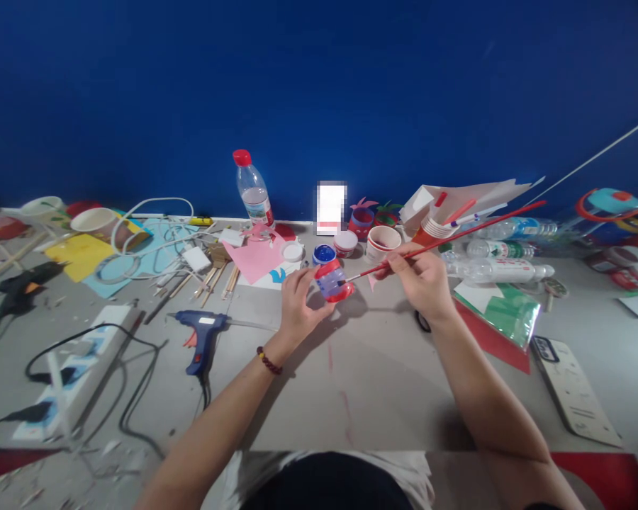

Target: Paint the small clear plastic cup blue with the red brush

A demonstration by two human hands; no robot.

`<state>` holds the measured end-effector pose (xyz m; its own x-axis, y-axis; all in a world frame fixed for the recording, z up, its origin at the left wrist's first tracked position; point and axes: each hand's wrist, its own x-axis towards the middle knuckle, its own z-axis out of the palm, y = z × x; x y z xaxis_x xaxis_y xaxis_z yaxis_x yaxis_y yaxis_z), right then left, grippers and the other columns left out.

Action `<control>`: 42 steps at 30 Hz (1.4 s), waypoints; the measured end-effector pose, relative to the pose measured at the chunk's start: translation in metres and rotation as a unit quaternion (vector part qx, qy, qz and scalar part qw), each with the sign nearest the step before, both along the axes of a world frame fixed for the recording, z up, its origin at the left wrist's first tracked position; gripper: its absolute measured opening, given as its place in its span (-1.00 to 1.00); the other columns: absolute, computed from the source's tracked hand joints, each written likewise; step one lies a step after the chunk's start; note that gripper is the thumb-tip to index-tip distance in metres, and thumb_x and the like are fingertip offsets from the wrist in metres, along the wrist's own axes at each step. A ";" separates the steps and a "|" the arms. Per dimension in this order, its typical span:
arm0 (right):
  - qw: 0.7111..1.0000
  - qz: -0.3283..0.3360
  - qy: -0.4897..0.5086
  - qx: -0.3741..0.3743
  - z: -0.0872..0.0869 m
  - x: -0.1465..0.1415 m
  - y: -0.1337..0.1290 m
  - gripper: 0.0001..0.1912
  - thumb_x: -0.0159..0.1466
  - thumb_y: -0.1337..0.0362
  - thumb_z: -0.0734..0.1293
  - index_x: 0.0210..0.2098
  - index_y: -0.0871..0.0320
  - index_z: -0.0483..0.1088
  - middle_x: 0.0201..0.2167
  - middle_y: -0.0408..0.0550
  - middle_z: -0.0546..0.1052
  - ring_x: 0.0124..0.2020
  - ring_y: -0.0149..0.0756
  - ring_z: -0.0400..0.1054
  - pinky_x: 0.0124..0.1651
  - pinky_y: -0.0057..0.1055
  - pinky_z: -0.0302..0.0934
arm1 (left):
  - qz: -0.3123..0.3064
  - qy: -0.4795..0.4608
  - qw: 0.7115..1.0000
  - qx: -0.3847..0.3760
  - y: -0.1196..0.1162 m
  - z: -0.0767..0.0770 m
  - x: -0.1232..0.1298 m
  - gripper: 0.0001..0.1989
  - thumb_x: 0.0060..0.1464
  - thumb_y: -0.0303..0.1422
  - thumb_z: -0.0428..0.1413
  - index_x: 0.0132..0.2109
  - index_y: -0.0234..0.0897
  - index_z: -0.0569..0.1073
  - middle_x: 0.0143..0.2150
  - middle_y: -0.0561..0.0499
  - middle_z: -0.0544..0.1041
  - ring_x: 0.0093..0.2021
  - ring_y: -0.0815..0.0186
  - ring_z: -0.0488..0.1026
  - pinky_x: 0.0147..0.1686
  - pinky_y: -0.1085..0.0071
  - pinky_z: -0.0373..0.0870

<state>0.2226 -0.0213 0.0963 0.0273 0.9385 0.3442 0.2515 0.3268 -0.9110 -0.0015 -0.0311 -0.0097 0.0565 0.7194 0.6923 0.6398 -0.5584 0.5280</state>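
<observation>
My left hand (299, 306) is closed around a small red container with bluish-purple paint on its side (330, 280), held tilted above the table. A long red paintbrush (473, 235) is pinched in my right hand (421, 282). Its dark tip meets the painted side of the container. Just behind the container stands an uncapped pot of blue paint (324, 254). Beside that pot is a round tub with a pale lid (345, 242). A white cup with a red band (383, 244) stands behind my right fingers.
Left of my forearm lies a blue glue gun (205, 333), with a white power strip (79, 375) and cables further left. A red-capped bottle (255, 195) stands at the wall. Plastic bottles (502, 269), coloured sheets (502, 312) and a phone (574, 389) lie on the right.
</observation>
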 end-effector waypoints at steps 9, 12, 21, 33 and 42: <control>1.000 -0.020 -0.017 0.008 0.001 -0.006 -0.001 -0.57 0.20 -0.13 0.38 -0.41 0.14 0.43 -0.52 -0.05 0.56 -0.50 -0.25 0.54 -0.44 -0.34 0.46 | 0.015 0.001 1.000 0.014 0.000 -0.001 0.000 -0.31 -0.05 -0.28 0.32 0.21 -0.15 0.27 0.06 -0.11 0.43 0.08 0.08 0.40 0.09 0.09 0.37; 0.999 -0.031 -0.018 0.019 0.001 -0.005 0.002 -0.56 0.19 -0.14 0.40 -0.42 0.14 0.42 -0.52 -0.06 0.56 -0.51 -0.24 0.54 -0.42 -0.32 0.48 | 0.013 -0.007 1.000 0.016 0.001 -0.002 -0.002 -0.32 -0.06 -0.30 0.32 0.21 -0.15 0.28 0.06 -0.12 0.43 0.08 0.08 0.40 0.09 0.10 0.37; 1.000 -0.003 0.007 0.006 0.001 -0.001 0.002 -0.61 0.22 -0.07 0.40 -0.40 0.16 0.42 -0.51 -0.06 0.57 -0.47 -0.24 0.56 -0.38 -0.34 0.46 | 0.013 -0.012 1.000 0.001 0.000 0.002 -0.002 -0.34 -0.06 -0.30 0.33 0.19 -0.17 0.31 0.04 -0.11 0.43 0.05 0.12 0.39 0.08 0.16 0.37; 0.998 -0.008 -0.050 0.043 0.005 -0.012 -0.007 -0.64 0.27 -0.03 0.35 -0.41 0.13 0.40 -0.55 -0.09 0.54 -0.50 -0.25 0.55 -0.45 -0.38 0.45 | 0.028 0.002 1.000 0.011 0.001 -0.001 0.000 -0.33 -0.04 -0.20 0.31 0.21 -0.20 0.32 0.03 -0.14 0.46 0.04 0.09 0.41 0.07 0.14 0.36; 0.995 -0.055 -0.067 0.047 0.004 -0.003 -0.001 -0.64 0.27 -0.04 0.35 -0.41 0.14 0.40 -0.48 -0.05 0.57 -0.48 -0.27 0.55 -0.40 -0.38 0.45 | 0.030 0.005 1.000 -0.001 0.001 0.000 -0.002 -0.32 -0.07 -0.22 0.33 0.19 -0.20 0.32 0.03 -0.13 0.46 0.04 0.09 0.42 0.06 0.15 0.36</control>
